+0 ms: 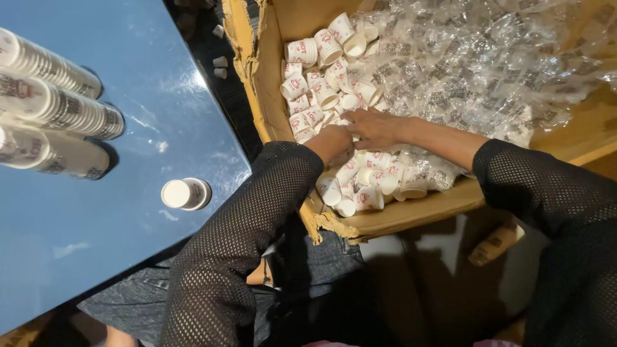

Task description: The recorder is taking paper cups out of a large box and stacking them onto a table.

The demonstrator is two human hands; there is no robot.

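Both my hands reach into a torn cardboard box full of loose small white paper cups with red print. My right hand lies on the cup pile, fingers curled among the cups. My left hand is beside it, touching it, mostly buried in the cups so its fingers are hidden. Both arms wear black mesh sleeves. Whether either hand grips a cup is not visible.
Crinkled clear plastic wrap fills the box's right half. A blue table on the left bears three tall cup stacks and a short stack. A few cups lie on the dark floor between table and box.
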